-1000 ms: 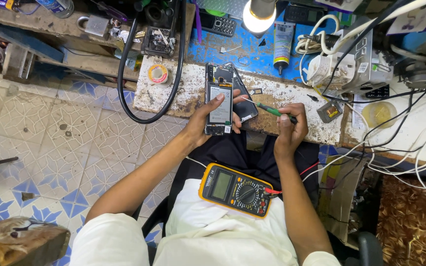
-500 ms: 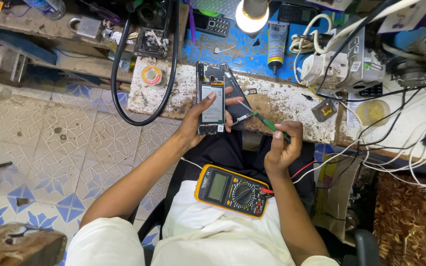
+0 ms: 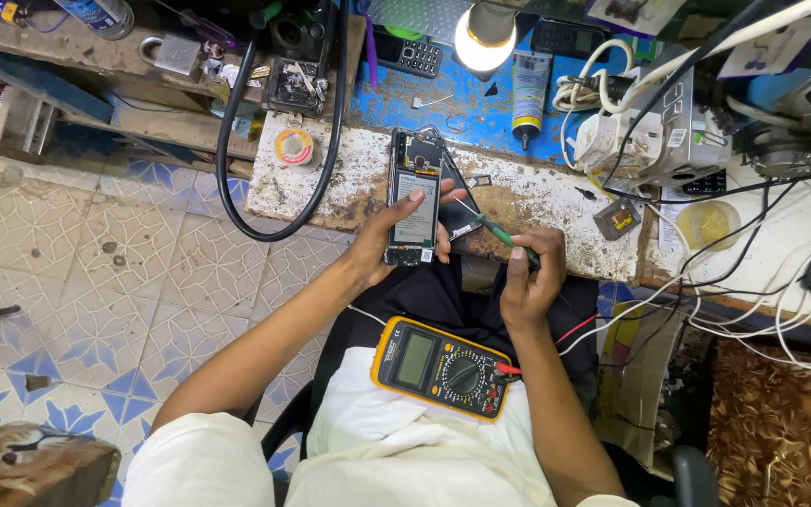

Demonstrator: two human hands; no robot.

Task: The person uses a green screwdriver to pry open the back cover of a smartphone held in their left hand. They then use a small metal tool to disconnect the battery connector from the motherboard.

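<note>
My left hand point(image 3: 389, 239) grips an opened smartphone point(image 3: 414, 198) with its back cover off, holding it upright over the worn white workbench point(image 3: 546, 192). My right hand point(image 3: 528, 277) pinches a green-handled screwdriver point(image 3: 492, 228), its thin tip pointing up-left toward the phone's right edge. A dark phone part point(image 3: 458, 218) lies on the bench between the phone and the screwdriver. A yellow-cased multimeter point(image 3: 441, 366) rests on my lap, with red and black leads running off to the right.
A lit lamp point(image 3: 485, 38), a glue tube point(image 3: 527, 83), a keypad phone point(image 3: 407, 53) and a solder spool point(image 3: 294, 146) sit at the back. A thick black cable point(image 3: 237, 141) loops off the bench's left. White wires and a power unit point(image 3: 678, 131) crowd the right.
The view has shifted slightly. My right hand has dropped lower with the screwdriver, whose tip now points toward the phone; my left hand keeps hold of the phone.
</note>
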